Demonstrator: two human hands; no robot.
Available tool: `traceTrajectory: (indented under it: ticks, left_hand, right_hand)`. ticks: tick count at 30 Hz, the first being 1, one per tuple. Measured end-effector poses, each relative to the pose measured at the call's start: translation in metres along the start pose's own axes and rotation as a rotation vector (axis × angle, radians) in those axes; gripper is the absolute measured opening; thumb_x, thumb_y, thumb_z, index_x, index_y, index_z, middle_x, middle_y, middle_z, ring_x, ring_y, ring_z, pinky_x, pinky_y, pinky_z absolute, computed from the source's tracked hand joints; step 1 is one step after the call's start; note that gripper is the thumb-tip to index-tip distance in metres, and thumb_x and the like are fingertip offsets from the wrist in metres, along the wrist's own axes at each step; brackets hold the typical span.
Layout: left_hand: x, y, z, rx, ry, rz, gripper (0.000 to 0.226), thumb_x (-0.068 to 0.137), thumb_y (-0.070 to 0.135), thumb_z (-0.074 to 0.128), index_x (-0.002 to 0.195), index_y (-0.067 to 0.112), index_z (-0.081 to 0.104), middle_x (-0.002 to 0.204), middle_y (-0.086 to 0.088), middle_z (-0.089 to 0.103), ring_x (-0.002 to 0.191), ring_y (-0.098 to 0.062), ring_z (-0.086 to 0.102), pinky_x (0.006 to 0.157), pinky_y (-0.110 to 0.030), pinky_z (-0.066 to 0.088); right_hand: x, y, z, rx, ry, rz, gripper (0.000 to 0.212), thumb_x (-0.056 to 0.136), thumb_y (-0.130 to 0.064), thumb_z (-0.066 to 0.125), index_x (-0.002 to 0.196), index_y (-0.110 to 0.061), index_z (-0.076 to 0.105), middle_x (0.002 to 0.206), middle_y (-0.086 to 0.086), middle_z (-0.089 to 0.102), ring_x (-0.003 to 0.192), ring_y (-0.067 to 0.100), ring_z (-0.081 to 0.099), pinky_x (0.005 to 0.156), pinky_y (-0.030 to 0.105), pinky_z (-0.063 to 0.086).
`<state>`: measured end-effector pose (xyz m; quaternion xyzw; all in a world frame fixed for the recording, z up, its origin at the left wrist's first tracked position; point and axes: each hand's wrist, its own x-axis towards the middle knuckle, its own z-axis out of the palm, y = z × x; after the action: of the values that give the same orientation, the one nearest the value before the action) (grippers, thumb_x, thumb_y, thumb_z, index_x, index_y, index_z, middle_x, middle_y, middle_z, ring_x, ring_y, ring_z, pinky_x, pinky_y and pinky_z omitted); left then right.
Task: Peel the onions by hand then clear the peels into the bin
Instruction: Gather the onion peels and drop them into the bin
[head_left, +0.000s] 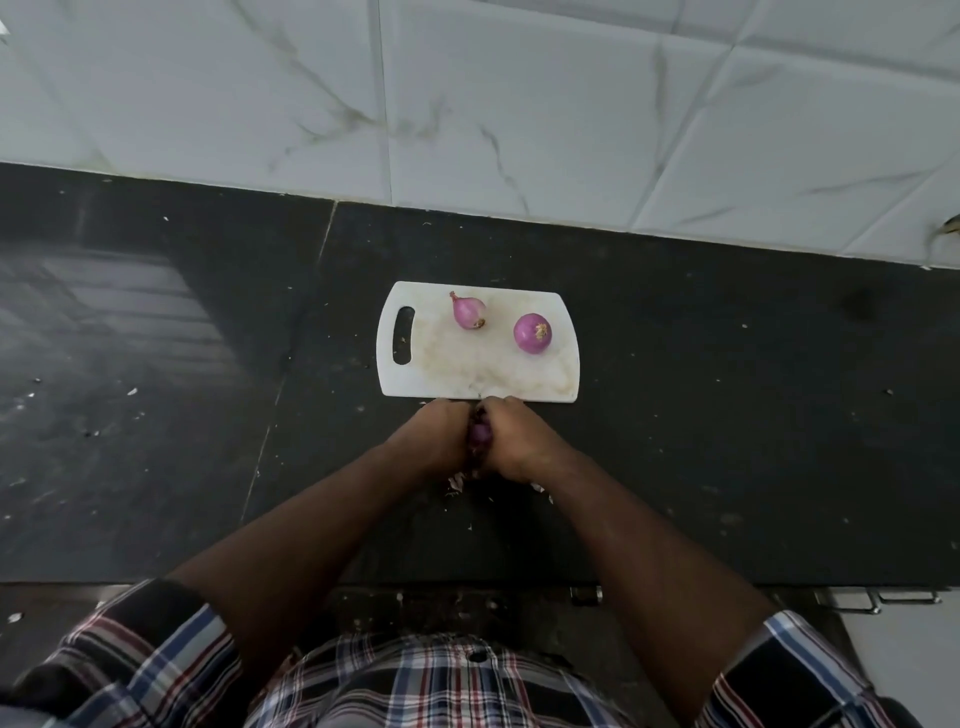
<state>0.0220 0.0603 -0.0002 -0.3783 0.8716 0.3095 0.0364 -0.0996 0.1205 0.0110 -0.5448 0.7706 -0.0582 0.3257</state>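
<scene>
— What did the kitchen look like?
— A dark stone surface (727, 415) ran beneath a wall of white marbled tiles (519, 104). On it lay a white cutting board (467, 379), its handle slot to the left.

— Where were the onions?
— Two purple onions sat on the board, apart from each other: an elongated one (467, 310) toward the far left, a rounder one (532, 333) to its right. A third onion (480, 432) was held just off the board's near edge, above the surface.

— And the hands?
— The left hand (440, 434) and the right hand (519, 439) were pressed together around that third onion, fingers curled on it from both sides; each grip was clamped on it, with only a sliver of purple showing between them.

— Any peels?
— Pale scraps of peel (457, 482) lay on the surface directly under the hands, with small flecks scattered farther off. The person wore a plaid shirt (441, 686) with short sleeves.
</scene>
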Motion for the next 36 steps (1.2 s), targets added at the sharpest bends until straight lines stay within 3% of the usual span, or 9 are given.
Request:
traceTrajectory:
  ticks: [4, 8, 11, 15, 18, 22, 26, 29, 36]
  left_hand:
    - [0.0, -0.003, 0.002, -0.066, 0.008, -0.058, 0.019, 0.085, 0.017, 0.064, 0.1, 0.007, 0.069, 0.099, -0.011, 0.073, 0.094, -0.029, 0.068, 0.072, -0.028, 0.044]
    - [-0.002, -0.004, 0.002, -0.104, 0.01, -0.074, 0.024, 0.086, 0.023, 0.066, 0.105, 0.009, 0.07, 0.1, -0.01, 0.074, 0.094, -0.03, 0.068, 0.073, -0.031, 0.047]
    - [-0.003, -0.005, -0.011, -0.242, -0.087, -0.048, 0.016, 0.081, 0.016, 0.074, 0.097, 0.016, 0.07, 0.083, 0.001, 0.071, 0.081, -0.021, 0.067, 0.065, -0.023, 0.047]
    - [-0.017, -0.005, -0.028, -0.784, -0.248, -0.086, 0.031, 0.07, -0.014, 0.069, 0.094, 0.005, 0.07, 0.072, -0.001, 0.068, 0.062, -0.007, 0.065, 0.059, -0.017, 0.05]
    - [-0.024, -0.003, -0.027, -1.182, -0.303, -0.14, 0.027, 0.065, -0.003, 0.06, 0.092, 0.0, 0.064, 0.076, -0.011, 0.061, 0.068, -0.016, 0.063, 0.072, -0.028, 0.052]
    - [-0.023, -0.005, -0.029, -1.477, -0.258, -0.316, 0.01, 0.076, 0.011, 0.06, 0.077, 0.01, 0.071, 0.076, -0.004, 0.061, 0.069, -0.014, 0.06, 0.068, -0.03, 0.058]
    - [-0.021, -0.018, -0.029, -1.58, -0.146, -0.439, 0.021, 0.096, 0.025, 0.059, 0.103, 0.007, 0.067, 0.084, -0.011, 0.063, 0.078, -0.024, 0.066, 0.074, -0.041, 0.062]
    - [-0.019, -0.021, -0.025, -1.611, -0.001, -0.512, 0.033, 0.101, 0.038, 0.054, 0.113, 0.008, 0.061, 0.077, -0.011, 0.061, 0.075, -0.026, 0.067, 0.071, -0.042, 0.062]
    - [-0.019, -0.001, -0.018, -2.06, -0.095, -0.514, 0.053, 0.1, 0.053, 0.041, 0.092, 0.012, 0.074, 0.094, -0.01, 0.074, 0.084, -0.027, 0.073, 0.083, -0.04, 0.054]
  right_hand:
    - [-0.001, 0.003, -0.006, 0.178, -0.054, 0.031, 0.054, 0.065, -0.011, 0.078, 0.116, -0.017, 0.059, 0.108, 0.004, 0.066, 0.095, 0.022, 0.065, 0.079, 0.037, 0.057]
    - [-0.006, 0.002, -0.009, 0.632, -0.128, 0.118, 0.061, 0.061, -0.013, 0.073, 0.12, -0.012, 0.059, 0.111, 0.01, 0.068, 0.103, 0.029, 0.068, 0.087, 0.049, 0.06]
    - [-0.009, 0.0, -0.01, 0.804, -0.151, 0.129, 0.045, 0.077, -0.014, 0.076, 0.12, -0.01, 0.06, 0.114, 0.01, 0.068, 0.108, 0.025, 0.067, 0.092, 0.047, 0.058]
    - [-0.01, -0.002, -0.006, 0.701, -0.038, 0.063, 0.044, 0.09, -0.018, 0.073, 0.129, -0.013, 0.053, 0.113, -0.004, 0.065, 0.099, 0.003, 0.063, 0.081, 0.019, 0.058]
    - [-0.006, -0.009, 0.001, 0.557, 0.072, 0.025, 0.044, 0.09, -0.012, 0.069, 0.131, -0.014, 0.052, 0.123, 0.002, 0.062, 0.105, 0.01, 0.062, 0.088, 0.026, 0.056]
    - [-0.005, -0.015, 0.005, 0.475, 0.178, -0.026, 0.041, 0.09, -0.018, 0.069, 0.129, -0.013, 0.057, 0.121, 0.001, 0.062, 0.092, -0.004, 0.059, 0.075, 0.007, 0.046]
    - [-0.002, -0.014, 0.004, 0.607, 0.253, 0.019, 0.031, 0.084, -0.016, 0.072, 0.114, -0.019, 0.066, 0.106, -0.004, 0.07, 0.099, 0.007, 0.066, 0.089, 0.03, 0.057]
    - [-0.004, -0.022, -0.001, 0.665, 0.328, -0.01, 0.028, 0.08, -0.009, 0.07, 0.105, -0.02, 0.07, 0.099, -0.007, 0.072, 0.094, 0.005, 0.068, 0.085, 0.029, 0.058]
    - [-0.011, -0.048, 0.003, 0.523, 0.439, -0.16, 0.029, 0.086, -0.017, 0.07, 0.114, -0.021, 0.067, 0.109, -0.005, 0.067, 0.102, 0.01, 0.063, 0.092, 0.028, 0.053]
